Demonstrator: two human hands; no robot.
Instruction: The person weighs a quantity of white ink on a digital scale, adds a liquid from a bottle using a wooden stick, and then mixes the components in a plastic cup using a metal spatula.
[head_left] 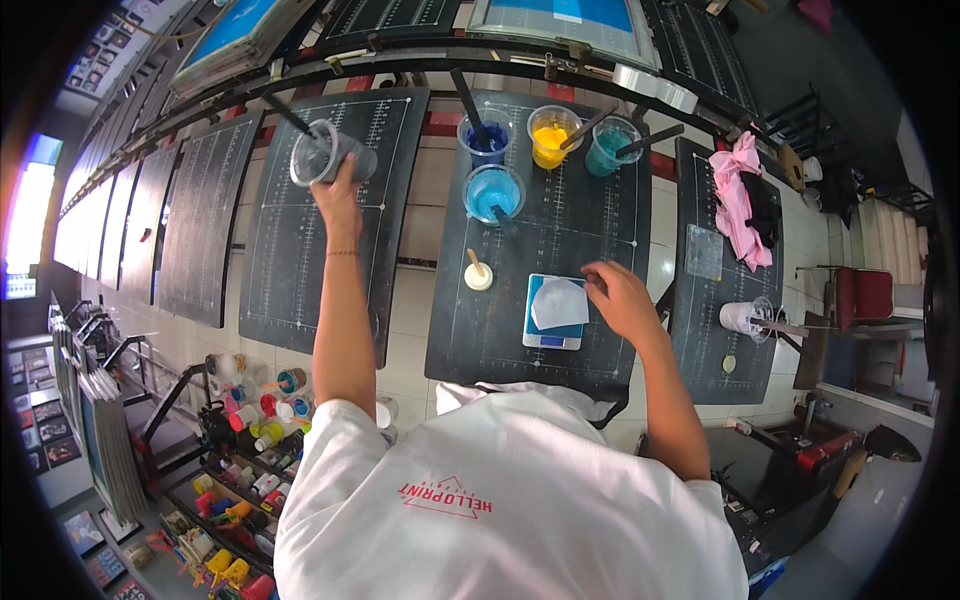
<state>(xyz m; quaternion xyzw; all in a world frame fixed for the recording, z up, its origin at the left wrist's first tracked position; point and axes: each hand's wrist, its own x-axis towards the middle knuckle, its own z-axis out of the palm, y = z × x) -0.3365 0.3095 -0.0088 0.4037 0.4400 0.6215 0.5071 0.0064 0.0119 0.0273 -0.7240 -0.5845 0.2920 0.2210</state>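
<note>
A clear plastic cup [325, 152] with a dark stirring stick in it is held tipped on its side, out over the left black platen [300, 240], gripped from below by the left hand [338, 195]; the tilt probably lets its contents be checked. The right hand [618, 297], fingers curled loosely and holding nothing I can make out, hovers just beside a small blue digital scale [553, 312] that bears a white paper cone, close enough to tend it. Beyond the scale stand cups of dark blue [484, 138], light blue [494, 193], yellow [553, 135] and teal ink [612, 145], sticks propped inside, within reach on the worktop [600, 230]. A pink cloth [740, 195] lies on the right.
</note>
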